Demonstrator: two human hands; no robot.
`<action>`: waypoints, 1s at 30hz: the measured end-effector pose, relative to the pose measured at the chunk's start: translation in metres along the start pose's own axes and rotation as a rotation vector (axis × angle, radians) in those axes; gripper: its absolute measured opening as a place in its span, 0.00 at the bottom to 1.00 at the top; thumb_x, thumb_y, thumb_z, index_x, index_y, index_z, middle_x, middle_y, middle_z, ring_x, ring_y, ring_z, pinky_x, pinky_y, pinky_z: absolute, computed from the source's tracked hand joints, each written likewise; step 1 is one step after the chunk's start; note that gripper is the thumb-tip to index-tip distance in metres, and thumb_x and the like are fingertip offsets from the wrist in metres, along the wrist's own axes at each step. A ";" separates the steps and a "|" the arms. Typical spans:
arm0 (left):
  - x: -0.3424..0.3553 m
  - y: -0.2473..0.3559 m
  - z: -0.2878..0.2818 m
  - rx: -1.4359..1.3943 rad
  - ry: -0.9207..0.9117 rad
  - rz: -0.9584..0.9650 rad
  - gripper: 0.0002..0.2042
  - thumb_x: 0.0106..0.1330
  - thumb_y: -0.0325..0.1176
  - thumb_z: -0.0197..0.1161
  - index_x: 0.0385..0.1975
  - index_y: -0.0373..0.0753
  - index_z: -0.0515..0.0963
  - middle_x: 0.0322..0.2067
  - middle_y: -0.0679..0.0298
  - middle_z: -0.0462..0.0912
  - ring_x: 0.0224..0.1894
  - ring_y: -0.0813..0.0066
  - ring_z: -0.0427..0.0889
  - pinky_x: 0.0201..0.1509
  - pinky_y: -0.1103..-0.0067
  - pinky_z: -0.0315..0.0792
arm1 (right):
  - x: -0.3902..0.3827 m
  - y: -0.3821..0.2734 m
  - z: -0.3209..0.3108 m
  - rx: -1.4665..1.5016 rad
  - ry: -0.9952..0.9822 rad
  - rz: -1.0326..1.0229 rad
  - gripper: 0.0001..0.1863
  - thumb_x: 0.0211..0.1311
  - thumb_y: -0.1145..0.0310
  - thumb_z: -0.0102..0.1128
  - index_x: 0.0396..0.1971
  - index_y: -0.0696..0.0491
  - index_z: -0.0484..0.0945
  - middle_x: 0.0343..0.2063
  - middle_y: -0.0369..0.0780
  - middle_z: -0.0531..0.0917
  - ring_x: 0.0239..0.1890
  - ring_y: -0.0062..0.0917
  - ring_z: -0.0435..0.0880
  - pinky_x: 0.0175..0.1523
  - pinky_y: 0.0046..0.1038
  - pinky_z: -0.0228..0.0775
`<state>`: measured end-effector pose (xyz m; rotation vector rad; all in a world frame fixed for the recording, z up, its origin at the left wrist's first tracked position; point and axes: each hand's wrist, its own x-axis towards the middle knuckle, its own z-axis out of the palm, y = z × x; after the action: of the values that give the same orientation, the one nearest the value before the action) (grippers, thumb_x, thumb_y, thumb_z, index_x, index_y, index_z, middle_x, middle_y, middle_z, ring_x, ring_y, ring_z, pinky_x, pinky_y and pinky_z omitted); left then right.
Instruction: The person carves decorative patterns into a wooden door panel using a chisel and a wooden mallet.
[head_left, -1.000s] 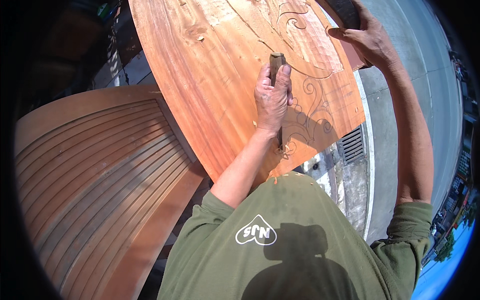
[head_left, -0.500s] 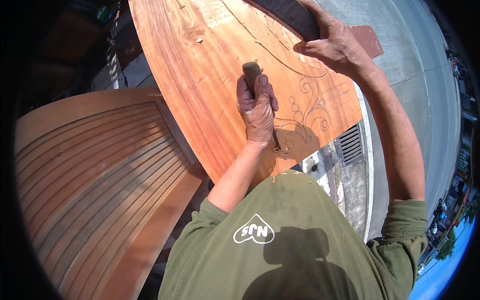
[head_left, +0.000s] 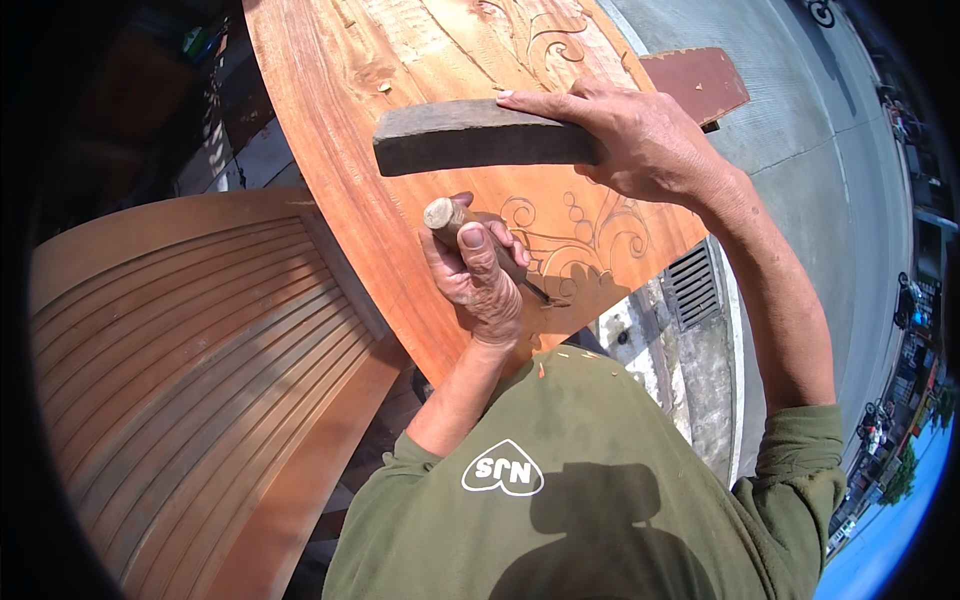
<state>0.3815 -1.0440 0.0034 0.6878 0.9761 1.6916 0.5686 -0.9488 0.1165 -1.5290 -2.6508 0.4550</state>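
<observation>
Left hand: the left hand (head_left: 478, 283) is wrapped around a chisel (head_left: 470, 240); its grip is closed tight on the wooden handle, thumb lying up along the shaft.
Chisel: it slants from its rounded butt end, upper left, down to the right; the dark metal blade comes out below the fingers and its tip meets the panel near the lower scrolls.
Right hand: the right hand (head_left: 640, 140) holds a wooden mallet block (head_left: 480, 135); its grip is closed over the right end of the block, fingers curled across the top edge.
Mallet block: a dark, weathered bar of wood lying nearly level above the chisel's butt end, close to it but apart.
Carved panel: a reddish-brown carved wooden panel (head_left: 340, 130) with a curved edge runs from the top of the view down to the person's chest; pencilled scrolls and circles lie just right of the left hand, and cut scrollwork shows near the top.
Slatted piece: a curved slatted wooden piece (head_left: 190, 370) fills the left side, beside the panel.
Clothing: an olive green shirt (head_left: 600, 500) covers the lower middle; a few wood chips lie on it near the panel's edge.
Ground: grey pavement (head_left: 800, 170) lies to the right, with a drain grate (head_left: 692, 285) just beside the panel's lower edge.
</observation>
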 end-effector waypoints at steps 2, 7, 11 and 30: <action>-0.018 0.032 -0.001 -0.080 -0.051 -0.040 0.32 0.79 0.63 0.56 0.62 0.36 0.67 0.27 0.63 0.75 0.15 0.80 0.71 0.18 0.82 0.71 | -0.038 0.012 0.019 0.231 0.218 0.105 0.50 0.52 0.79 0.75 0.77 0.30 0.70 0.55 0.42 0.86 0.51 0.32 0.90 0.55 0.35 0.85; 0.024 0.102 -0.006 0.157 -0.065 0.192 0.34 0.80 0.63 0.55 0.63 0.33 0.67 0.25 0.65 0.71 0.16 0.82 0.70 0.18 0.87 0.69 | -0.161 0.012 0.104 0.666 0.797 0.667 0.44 0.58 0.72 0.82 0.75 0.49 0.69 0.59 0.38 0.85 0.60 0.23 0.84 0.67 0.29 0.75; 0.011 0.089 -0.029 0.701 -0.446 0.041 0.25 0.67 0.34 0.79 0.59 0.35 0.76 0.34 0.63 0.84 0.25 0.78 0.80 0.28 0.79 0.77 | -0.265 -0.017 0.166 0.609 0.945 0.989 0.48 0.62 0.68 0.81 0.78 0.53 0.63 0.63 0.40 0.78 0.63 0.27 0.78 0.69 0.32 0.69; -0.149 0.026 -0.043 1.537 -1.144 0.099 0.17 0.59 0.36 0.75 0.38 0.36 0.74 0.33 0.49 0.85 0.38 0.42 0.87 0.40 0.56 0.80 | -0.611 -0.262 0.460 0.835 0.135 1.846 0.46 0.51 0.55 0.82 0.72 0.48 0.72 0.53 0.52 0.89 0.57 0.46 0.88 0.64 0.43 0.77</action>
<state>0.3812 -1.2011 0.0060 2.3101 1.1628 0.0522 0.5750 -1.6983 -0.1874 -2.6948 -0.0514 1.0735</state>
